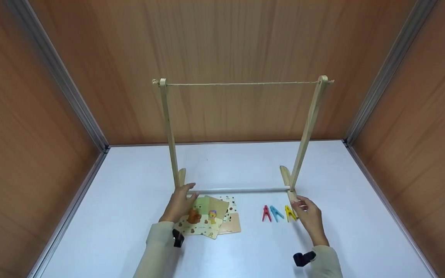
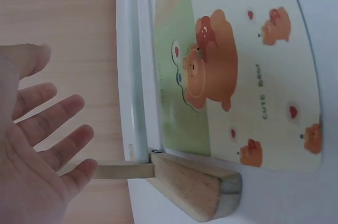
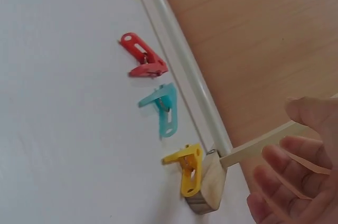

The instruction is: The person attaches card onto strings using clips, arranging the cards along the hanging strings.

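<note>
A wooden drying-rack stand [image 1: 308, 129] stands upright, a string [image 1: 242, 83] tied between its two posts and a pale rod [image 1: 242, 190] joining them low down. Beside its left foot [image 2: 193, 187] is my left hand [image 1: 179, 204], fingers spread and relaxed with nothing held. By the right foot [image 3: 211, 184] my right hand [image 1: 309, 216] has its fingers loosely bent, and its palm is bare in the right wrist view. Cartoon bear cards [image 1: 203, 224] lie overlapped near the left hand. Red [image 1: 266, 213], blue [image 1: 276, 212] and yellow clothespins [image 1: 290, 213] lie left of the right hand.
The white tabletop [image 1: 122, 193] meets a wood-grain back panel [image 1: 242, 116]. Similar panels stand at the left [image 1: 25, 127] and right [image 1: 419, 135], with grey metal strips along the corners.
</note>
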`<state>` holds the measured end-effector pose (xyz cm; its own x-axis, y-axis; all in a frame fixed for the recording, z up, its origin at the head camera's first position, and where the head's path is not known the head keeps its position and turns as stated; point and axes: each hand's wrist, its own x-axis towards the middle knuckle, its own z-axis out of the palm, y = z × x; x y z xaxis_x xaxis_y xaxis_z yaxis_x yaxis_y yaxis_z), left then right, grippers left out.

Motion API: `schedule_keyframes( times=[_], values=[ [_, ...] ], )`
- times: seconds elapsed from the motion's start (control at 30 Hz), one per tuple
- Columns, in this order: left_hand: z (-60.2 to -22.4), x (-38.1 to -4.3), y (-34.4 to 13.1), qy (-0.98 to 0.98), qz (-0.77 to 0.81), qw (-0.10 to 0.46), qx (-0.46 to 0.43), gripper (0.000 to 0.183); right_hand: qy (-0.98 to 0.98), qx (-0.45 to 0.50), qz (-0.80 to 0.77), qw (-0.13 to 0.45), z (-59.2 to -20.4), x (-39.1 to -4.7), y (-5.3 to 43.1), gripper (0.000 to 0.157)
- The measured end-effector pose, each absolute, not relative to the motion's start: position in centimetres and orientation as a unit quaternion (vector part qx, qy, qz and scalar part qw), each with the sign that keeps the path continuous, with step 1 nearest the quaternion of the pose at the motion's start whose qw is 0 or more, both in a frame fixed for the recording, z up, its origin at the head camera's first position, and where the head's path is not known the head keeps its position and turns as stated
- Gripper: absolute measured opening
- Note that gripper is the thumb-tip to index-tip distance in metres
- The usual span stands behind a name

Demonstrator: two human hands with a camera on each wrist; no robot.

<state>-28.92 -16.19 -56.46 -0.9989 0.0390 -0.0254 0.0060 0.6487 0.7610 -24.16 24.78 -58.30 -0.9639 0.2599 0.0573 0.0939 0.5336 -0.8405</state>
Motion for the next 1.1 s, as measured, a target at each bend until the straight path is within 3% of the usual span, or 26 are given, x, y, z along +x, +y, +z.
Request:
schedule_keyframes(
  times=[0.43, 0.73, 0.93, 1.1],
  values=[
    [-58.2, -28.8, -17.1, 0.908, 0.414, 0.066, 0.018, 0.035, -0.868, -0.127, 0.479, 0.039, -60.7, -23.0, 25.1, 0.044],
    [-59.1, -28.8, -17.5, 0.938, 0.344, 0.032, 0.03, 0.031, -0.868, -0.125, 0.481, 0.021, -61.4, -22.8, 24.9, 0.046],
    [-59.6, -29.0, -17.7, 0.946, 0.32, 0.039, 0.027, 0.038, -0.87, -0.124, 0.476, 0.012, -61.7, -22.7, 25.0, 0.053],
    [-59.8, -29.1, -17.9, 0.95, 0.308, 0.044, 0.025, 0.044, -0.876, -0.129, 0.464, 0.012, -61.9, -22.8, 25.0, 0.048]
  ],
)
